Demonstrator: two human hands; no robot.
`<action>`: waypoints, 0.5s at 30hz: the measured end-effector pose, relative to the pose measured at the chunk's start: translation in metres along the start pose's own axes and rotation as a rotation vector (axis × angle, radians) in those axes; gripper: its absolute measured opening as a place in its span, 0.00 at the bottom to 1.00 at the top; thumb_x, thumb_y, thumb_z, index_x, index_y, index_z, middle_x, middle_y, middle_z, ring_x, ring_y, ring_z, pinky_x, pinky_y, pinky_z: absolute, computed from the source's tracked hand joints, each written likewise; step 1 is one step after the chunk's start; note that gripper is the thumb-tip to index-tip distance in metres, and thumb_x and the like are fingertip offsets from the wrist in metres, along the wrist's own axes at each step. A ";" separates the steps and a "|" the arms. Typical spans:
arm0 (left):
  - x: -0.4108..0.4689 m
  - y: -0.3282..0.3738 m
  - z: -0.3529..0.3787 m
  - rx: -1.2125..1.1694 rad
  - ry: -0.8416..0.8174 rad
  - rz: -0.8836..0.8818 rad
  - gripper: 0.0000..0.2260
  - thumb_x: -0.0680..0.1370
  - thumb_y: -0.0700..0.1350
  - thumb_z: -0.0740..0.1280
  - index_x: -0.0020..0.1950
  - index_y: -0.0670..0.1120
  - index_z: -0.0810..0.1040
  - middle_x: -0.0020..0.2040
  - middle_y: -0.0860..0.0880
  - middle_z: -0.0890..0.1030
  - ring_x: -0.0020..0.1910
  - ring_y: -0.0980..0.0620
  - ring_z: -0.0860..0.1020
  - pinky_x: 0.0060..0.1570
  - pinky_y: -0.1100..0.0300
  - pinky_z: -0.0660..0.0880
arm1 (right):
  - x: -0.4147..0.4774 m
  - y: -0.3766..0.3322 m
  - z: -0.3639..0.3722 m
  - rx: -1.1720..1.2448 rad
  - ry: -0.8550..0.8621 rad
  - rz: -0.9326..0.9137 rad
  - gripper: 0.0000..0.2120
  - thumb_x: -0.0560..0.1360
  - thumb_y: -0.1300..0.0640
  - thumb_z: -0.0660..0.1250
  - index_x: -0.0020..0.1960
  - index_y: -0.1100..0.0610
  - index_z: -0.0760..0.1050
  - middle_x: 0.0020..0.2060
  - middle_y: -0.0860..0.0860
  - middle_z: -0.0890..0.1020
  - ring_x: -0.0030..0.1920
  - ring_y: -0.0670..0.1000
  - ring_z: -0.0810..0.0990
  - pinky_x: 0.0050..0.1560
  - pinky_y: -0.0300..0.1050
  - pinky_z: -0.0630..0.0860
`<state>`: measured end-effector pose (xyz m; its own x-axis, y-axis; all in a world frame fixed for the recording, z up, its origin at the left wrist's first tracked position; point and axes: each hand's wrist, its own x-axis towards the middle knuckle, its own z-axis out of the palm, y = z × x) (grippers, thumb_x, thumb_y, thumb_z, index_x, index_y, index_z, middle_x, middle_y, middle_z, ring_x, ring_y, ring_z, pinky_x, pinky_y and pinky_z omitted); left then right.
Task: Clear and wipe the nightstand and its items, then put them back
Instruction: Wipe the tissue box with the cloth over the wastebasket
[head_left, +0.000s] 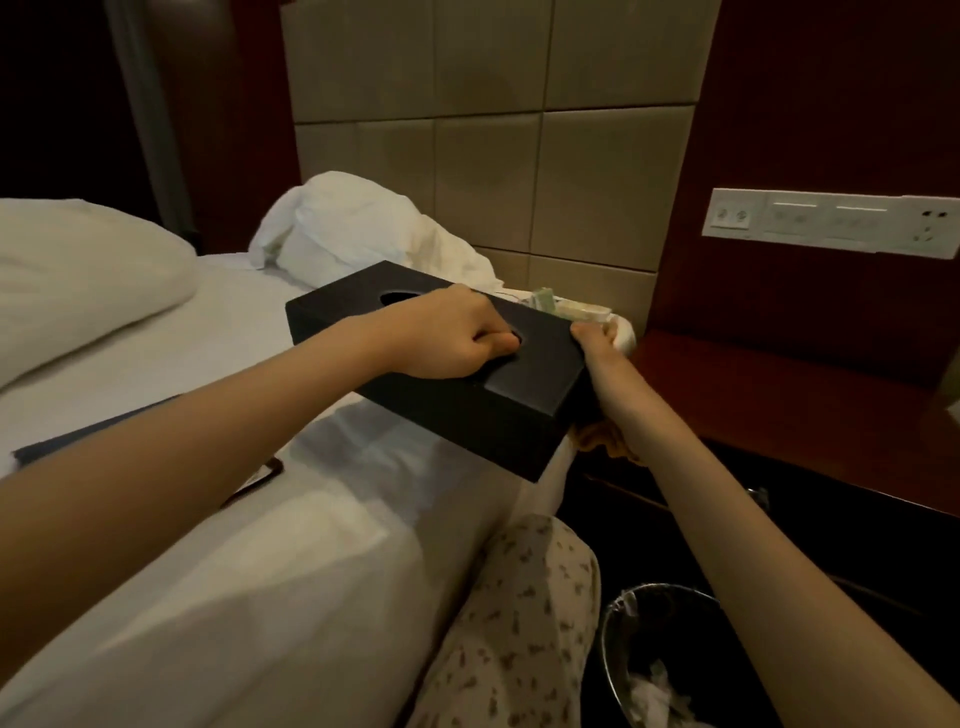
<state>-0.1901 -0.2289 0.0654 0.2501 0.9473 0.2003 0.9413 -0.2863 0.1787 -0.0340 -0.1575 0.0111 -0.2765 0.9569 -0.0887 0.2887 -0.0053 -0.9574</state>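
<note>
Forearms are reaching in from six o'clock. Black tissue box (467, 395) is overhanging the bed (249, 322) edge, nine o'clock of the nightstand (779, 374); left hand (447, 338) is hooking its slot, right hand (597, 340) is curling at its three-o'clock end, perhaps gripping a white cloth (626, 338). Stiff, probably light; ends are offering firmer hold.

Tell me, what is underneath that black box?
The black box hangs over the edge of the white bed. A bit of orange cloth peeks out below its right end. Whatever else lies beneath is covered by the box.
</note>
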 end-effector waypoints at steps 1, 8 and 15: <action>-0.007 -0.008 0.000 0.012 0.009 -0.023 0.18 0.81 0.48 0.58 0.30 0.53 0.70 0.26 0.53 0.71 0.25 0.57 0.69 0.29 0.66 0.63 | 0.002 -0.001 0.008 -0.044 -0.012 -0.031 0.41 0.64 0.28 0.51 0.69 0.52 0.66 0.57 0.55 0.77 0.51 0.59 0.79 0.41 0.49 0.78; -0.043 -0.052 -0.002 0.088 -0.054 -0.136 0.17 0.81 0.47 0.59 0.38 0.38 0.77 0.31 0.45 0.74 0.27 0.54 0.68 0.33 0.61 0.64 | 0.006 -0.007 0.059 -0.466 0.044 -0.221 0.23 0.77 0.43 0.52 0.68 0.53 0.62 0.59 0.58 0.74 0.53 0.62 0.78 0.54 0.58 0.77; -0.048 -0.093 0.012 0.110 -0.050 -0.184 0.17 0.81 0.48 0.59 0.41 0.39 0.78 0.35 0.43 0.78 0.31 0.51 0.71 0.38 0.54 0.68 | 0.015 -0.001 0.085 -0.497 0.045 -0.229 0.23 0.79 0.46 0.53 0.70 0.54 0.59 0.65 0.58 0.69 0.61 0.60 0.72 0.60 0.56 0.73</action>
<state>-0.2865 -0.2462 0.0272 0.0798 0.9889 0.1252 0.9906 -0.0926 0.1007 -0.1159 -0.1679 -0.0126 -0.3469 0.9290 0.1286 0.6269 0.3317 -0.7050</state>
